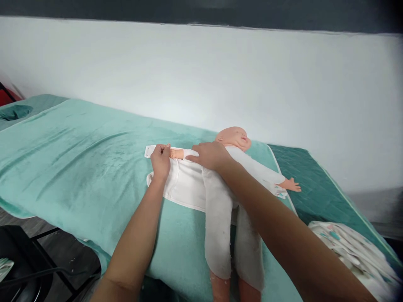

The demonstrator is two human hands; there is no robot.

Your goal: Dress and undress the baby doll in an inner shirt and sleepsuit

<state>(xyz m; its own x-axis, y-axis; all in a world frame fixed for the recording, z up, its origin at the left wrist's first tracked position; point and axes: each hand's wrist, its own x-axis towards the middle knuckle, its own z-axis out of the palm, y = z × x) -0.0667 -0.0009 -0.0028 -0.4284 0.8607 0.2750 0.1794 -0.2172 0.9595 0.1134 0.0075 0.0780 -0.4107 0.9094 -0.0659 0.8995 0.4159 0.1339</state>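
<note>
A baby doll [236,138] lies on its back on a mint-green blanket [78,155], head toward the wall, legs toward me. It wears a white garment [185,186] that lies partly open under it. My left hand [160,161] pinches the garment's sleeve cuff beside the doll's small hand. My right hand [209,155] rests on the doll's upper arm and shoulder, pressing the sleeve. The doll's other arm [291,184] stretches out to the right.
The blanket covers a padded table along a white wall [220,71]; darker green padding [315,184] shows at the right. A patterned cloth [343,247] lies at the lower right. A black chair [22,264] stands at the lower left, below the table edge.
</note>
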